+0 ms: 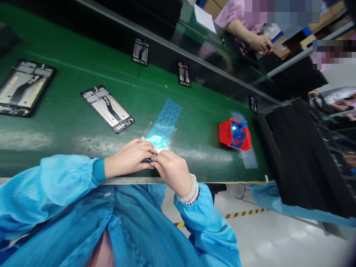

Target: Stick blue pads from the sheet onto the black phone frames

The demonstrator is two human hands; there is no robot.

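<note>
Lower centre: left hand (pixel 133 157) and right hand (pixel 172 168) pinched dark object (pixel 147 160), mostly hidden. Blue sheet (pixel 167 115) lay just above; crinkled clear film (pixel 172 136) could have snagged fingertips, dragging sheet askew.

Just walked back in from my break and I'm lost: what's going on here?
Someone in blue sleeves has the left hand and right hand around a dark piece that is mostly hidden. A blue sheet lies just beyond. Phone assemblies rest on the green bench, and a red bin holding blue scraps sits to the right.
</note>
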